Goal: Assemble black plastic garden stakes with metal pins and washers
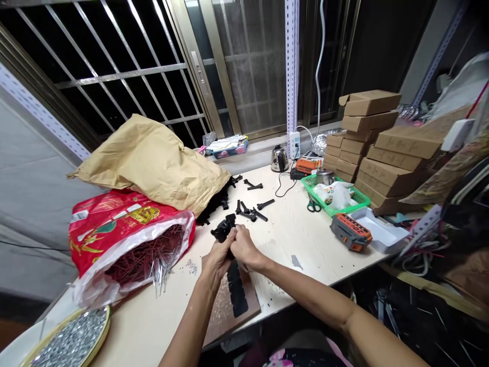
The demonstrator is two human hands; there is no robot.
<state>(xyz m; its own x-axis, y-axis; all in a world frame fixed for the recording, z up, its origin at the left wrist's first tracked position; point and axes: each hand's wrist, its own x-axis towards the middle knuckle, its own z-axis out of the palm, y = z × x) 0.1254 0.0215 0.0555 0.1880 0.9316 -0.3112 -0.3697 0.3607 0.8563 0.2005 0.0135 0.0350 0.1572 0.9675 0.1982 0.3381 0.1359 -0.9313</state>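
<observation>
My left hand (219, 253) and my right hand (244, 246) meet over the middle of the table (305, 239), both closed on a black plastic part (223, 228) that sticks up between the fingers. Below the hands lies a brown board (225, 311) with a row of black parts (237, 290) on it. More loose black parts (250, 211) lie on the table just beyond my hands, and others spill from under a tan paper sack (153, 163).
A red bag (126, 239) of thin pins lies open at the left, a round tray (72, 339) of small metal pieces at the near left corner. A green basket (336, 196), an orange-grey tool (349, 232), a white tray (382, 232) and stacked cardboard boxes (374, 148) stand at the right.
</observation>
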